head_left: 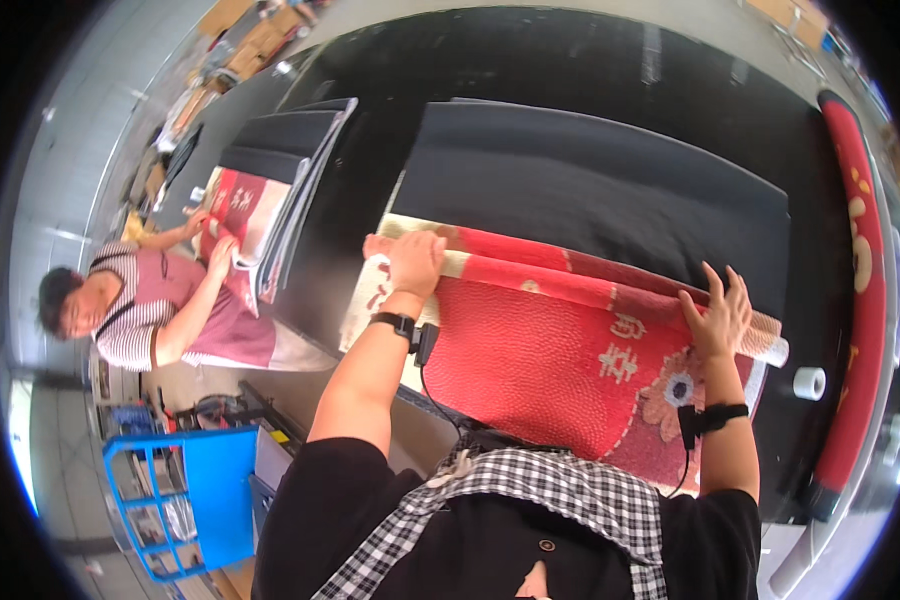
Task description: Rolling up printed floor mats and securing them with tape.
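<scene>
A red patterned floor mat (pixel 510 340) with cream areas, a flower and written characters lies before me on the black table. Across its far part runs a partly rolled section, with a pale tube-like end (pixel 778 351) sticking out at the right. My left hand (pixel 416 264) presses over the roll's left end, fingers together and curled round it. At the right end of the roll rests my right hand (pixel 718 312), fingers spread, thumb against the mat. Beyond the roll lies a stack of dark mats (pixel 600 170), undersides up.
A white tape roll (pixel 809 383) sits right of the mat. Along the table's right edge lies a long red roll (pixel 855 290). At the left, a co-worker (pixel 160 300) handles red mats (pixel 255 210) on another stack. A blue rack (pixel 210 495) stands at the lower left.
</scene>
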`<state>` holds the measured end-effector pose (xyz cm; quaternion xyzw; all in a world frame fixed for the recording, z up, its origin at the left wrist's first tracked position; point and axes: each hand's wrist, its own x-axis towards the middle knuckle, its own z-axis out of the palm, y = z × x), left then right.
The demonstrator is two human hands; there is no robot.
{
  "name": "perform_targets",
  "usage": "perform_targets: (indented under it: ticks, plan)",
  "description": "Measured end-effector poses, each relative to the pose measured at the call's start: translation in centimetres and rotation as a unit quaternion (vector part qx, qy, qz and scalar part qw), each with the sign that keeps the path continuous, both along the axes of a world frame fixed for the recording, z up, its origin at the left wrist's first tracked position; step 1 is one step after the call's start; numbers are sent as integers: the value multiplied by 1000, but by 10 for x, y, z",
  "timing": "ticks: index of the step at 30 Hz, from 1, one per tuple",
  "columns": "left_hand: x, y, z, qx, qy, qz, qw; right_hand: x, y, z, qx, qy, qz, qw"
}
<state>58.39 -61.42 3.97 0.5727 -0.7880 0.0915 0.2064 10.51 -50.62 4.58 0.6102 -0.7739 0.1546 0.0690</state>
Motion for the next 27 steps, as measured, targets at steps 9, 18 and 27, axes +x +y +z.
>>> perform_targets:
  ticks: [9,18,27]
  plan:
    - [-11,-12,13,174,47,58,982,-1,6,3,39,-21,-56,997]
    - [-11,-66,2,147,47,-28,988,2,-2,-2,-43,-58,-4,997]
    - [-13,14,16,-11,83,-134,987,5,32,-6,-76,-55,78,993]
